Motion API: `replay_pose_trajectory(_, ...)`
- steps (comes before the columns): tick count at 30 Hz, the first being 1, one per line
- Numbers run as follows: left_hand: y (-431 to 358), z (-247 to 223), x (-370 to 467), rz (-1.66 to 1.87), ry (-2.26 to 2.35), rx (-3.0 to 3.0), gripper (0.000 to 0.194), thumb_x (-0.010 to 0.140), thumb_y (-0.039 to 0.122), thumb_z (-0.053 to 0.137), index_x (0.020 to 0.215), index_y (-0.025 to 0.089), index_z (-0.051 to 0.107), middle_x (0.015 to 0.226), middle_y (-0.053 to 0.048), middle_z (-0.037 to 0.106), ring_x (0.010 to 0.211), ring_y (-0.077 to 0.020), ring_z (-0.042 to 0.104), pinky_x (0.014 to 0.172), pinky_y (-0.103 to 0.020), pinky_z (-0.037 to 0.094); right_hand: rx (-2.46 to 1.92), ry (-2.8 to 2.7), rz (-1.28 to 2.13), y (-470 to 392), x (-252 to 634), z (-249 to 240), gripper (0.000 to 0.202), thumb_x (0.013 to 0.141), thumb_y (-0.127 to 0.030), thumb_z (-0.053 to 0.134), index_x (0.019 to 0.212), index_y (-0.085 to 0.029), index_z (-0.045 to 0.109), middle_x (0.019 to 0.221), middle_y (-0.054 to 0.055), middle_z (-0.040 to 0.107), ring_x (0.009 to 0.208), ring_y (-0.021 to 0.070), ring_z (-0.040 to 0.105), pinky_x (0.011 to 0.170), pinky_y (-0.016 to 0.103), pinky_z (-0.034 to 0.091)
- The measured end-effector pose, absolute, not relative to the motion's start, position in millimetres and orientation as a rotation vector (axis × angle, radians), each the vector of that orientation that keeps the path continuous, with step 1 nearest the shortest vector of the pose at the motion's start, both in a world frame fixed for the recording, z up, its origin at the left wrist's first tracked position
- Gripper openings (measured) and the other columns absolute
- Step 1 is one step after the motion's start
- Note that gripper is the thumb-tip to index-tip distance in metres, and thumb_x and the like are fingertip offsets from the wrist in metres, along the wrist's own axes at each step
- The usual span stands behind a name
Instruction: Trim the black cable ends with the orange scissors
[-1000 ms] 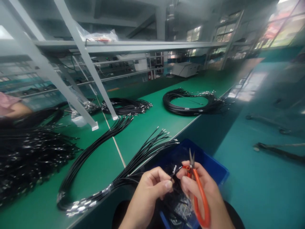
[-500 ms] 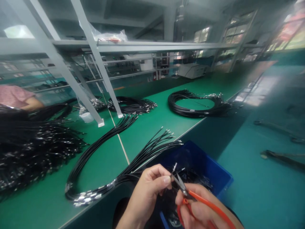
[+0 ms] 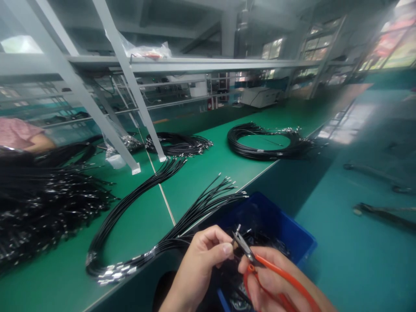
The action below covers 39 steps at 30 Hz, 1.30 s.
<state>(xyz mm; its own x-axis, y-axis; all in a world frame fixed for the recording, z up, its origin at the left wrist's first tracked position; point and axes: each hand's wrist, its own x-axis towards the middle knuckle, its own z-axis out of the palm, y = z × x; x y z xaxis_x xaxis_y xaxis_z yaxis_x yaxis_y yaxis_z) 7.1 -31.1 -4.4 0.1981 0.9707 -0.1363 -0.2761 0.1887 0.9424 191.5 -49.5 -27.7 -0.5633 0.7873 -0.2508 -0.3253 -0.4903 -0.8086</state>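
"Scissors (image 3: 248,253) right up at the work! Orange handles in the right grip (image 3: 273,281), fingers wrapped round them, and the blades point in at the pinch."

"And the left grip (image 3: 203,253)?"

"Closed, thumb against finger, on a dark strand (image 3: 234,244). There's a silvery tip (image 3: 238,228) poking up just beside the blade ends."

"So where's all this going on?"

"Over the blue bin (image 3: 300,242), just off the near edge of the green table (image 3: 146,216). Loose dark bits and pale scraps are lying down in that bin."

"Snipping stage, would you say?"

"That's my call: trimming, with the blades brought up to the strand. Whether they're biting on it or only alongside, I can't fairly tell from here; it's too small and dark."

"What does the next move call for?"

"A steady pinch, left fingertips well back from the blade ends, and a short, careful squeeze. Too deep and it could nick the strand itself."

"Plenty of cable about!"

"Oh yes, a curved black bundle (image 3: 130,266) beside the left forearm, a round coil (image 3: 260,154) farther along, and a big heap (image 3: 48,208) off to the left."
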Motion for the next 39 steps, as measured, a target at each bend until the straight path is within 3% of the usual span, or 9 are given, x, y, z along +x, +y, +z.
replay_pose_trajectory(3, -31, -6, 7, 1.089, 0.953, 0.977, 0.012, 0.074, 0.021, 0.065, 0.068, 0.014, 0.058, 0.061, 0.001, 0.054, 0.057, -0.0092, 0.038, 0.054, -0.021, 0.028, -0.827, -1.027, 2.184, -40, 191, -25, 0.031, 0.081, -0.038, 0.064, 0.099, -0.014, 0.054, 0.070, 0.004, 0.065, 0.039, 0.0024, 0.040, 0.039, 0.014, 0.027)
replay_pose_trajectory(6, -31, -7, 7, 1.090, 0.983, 0.976, 0.013, 0.075, 0.022, 0.064, 0.068, 0.014, 0.057, 0.061, 0.002, 0.053, 0.056, -0.0089, 0.036, 0.052, -0.021, 0.027, -0.891, -1.210, 2.222, -30, 190, -21, 0.040, 0.071, -0.044, 0.071, 0.090, -0.014, 0.053, 0.058, 0.002, 0.063, 0.030, 0.0010, 0.034, 0.032, 0.013, 0.021)
replay_pose_trajectory(11, -30, -9, 6, 1.081, 1.010, 0.972, 0.014, 0.074, 0.023, 0.065, 0.068, 0.014, 0.056, 0.061, 0.002, 0.053, 0.056, -0.0089, 0.036, 0.052, -0.021, 0.027, -0.874, -1.129, 2.178, -35, 190, -23, 0.047, 0.063, -0.046, 0.075, 0.091, -0.013, 0.057, 0.063, 0.002, 0.061, 0.045, 0.0041, 0.043, 0.040, 0.013, 0.025)
replay_pose_trajectory(16, -29, -11, 5, 1.105, 1.014, 1.032, 0.017, 0.073, 0.026, 0.068, 0.069, 0.015, 0.056, 0.061, 0.003, 0.048, 0.056, -0.0085, 0.034, 0.052, -0.020, 0.027, -0.730, -0.995, 2.158, -40, 191, -26, 0.049, 0.064, -0.050, 0.074, 0.093, -0.014, 0.060, 0.062, 0.002, 0.059, 0.048, 0.0058, 0.042, 0.044, 0.017, 0.025)
replay_pose_trajectory(22, -35, -2, 19, 1.102, 1.163, 1.338, 0.014, 0.074, 0.022, 0.066, 0.066, 0.016, 0.056, 0.061, 0.003, 0.048, 0.057, -0.0098, 0.041, 0.054, -0.021, 0.032, -0.932, -0.780, 1.676, -36, 186, -16, 0.033, 0.068, -0.029, 0.078, 0.093, -0.020, 0.059, 0.068, 0.001, 0.061, 0.059, 0.0113, 0.053, 0.051, 0.020, 0.036)
replay_pose_trajectory(28, -39, -1, 34, 1.164, 1.379, 1.910, 0.008, 0.079, 0.016, 0.058, 0.071, 0.019, 0.059, 0.066, 0.001, 0.053, 0.060, -0.0133, 0.049, 0.057, -0.023, 0.035, -0.924, -0.711, 1.512, -35, 187, -18, 0.038, 0.069, -0.028, 0.076, 0.101, -0.021, 0.057, 0.077, 0.002, 0.063, 0.066, 0.0142, 0.056, 0.054, 0.021, 0.040)
replay_pose_trajectory(34, -36, -1, 39, 1.196, 1.483, 1.888, 0.010, 0.077, 0.019, 0.062, 0.067, 0.021, 0.060, 0.064, 0.000, 0.055, 0.058, -0.0143, 0.048, 0.054, -0.024, 0.035, -0.970, -0.706, 1.500, -41, 191, -15, 0.033, 0.068, -0.026, 0.077, 0.095, -0.021, 0.058, 0.071, 0.000, 0.060, 0.057, 0.0119, 0.051, 0.055, 0.023, 0.041)
replay_pose_trajectory(39, -31, 6, 34, 1.201, 1.399, 1.512, 0.013, 0.074, 0.020, 0.064, 0.063, 0.019, 0.057, 0.061, 0.002, 0.051, 0.055, -0.0121, 0.045, 0.052, -0.021, 0.035, -0.776, -0.813, 1.849, -49, 200, -12, 0.037, 0.068, -0.039, 0.076, 0.097, -0.020, 0.061, 0.068, 0.002, 0.062, 0.047, 0.0088, 0.044, 0.050, 0.023, 0.039)
